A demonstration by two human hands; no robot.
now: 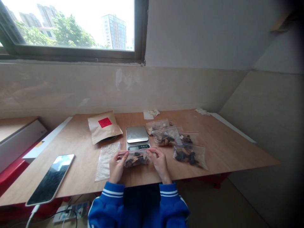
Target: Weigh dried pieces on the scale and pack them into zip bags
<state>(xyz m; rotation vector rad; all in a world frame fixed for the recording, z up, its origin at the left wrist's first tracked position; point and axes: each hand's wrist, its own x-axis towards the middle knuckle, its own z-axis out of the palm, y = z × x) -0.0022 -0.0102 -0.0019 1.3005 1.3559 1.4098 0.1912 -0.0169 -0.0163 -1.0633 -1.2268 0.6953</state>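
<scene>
Blue sleeves (108, 202): both arms bent inward
Left hand (116, 167): closed, gripping one end of a zip bag (137, 159) of dark dried pieces
Right hand (160, 163): closed on the other end
Bag's place: over the bench (228, 155), just before a digital scale (137, 134)
Nearby: filled bags (190, 155), phone (50, 179)

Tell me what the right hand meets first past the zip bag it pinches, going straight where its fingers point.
The digital kitchen scale, at its display end, just past the zip bag in the right hand; depth is unclear here.
</scene>
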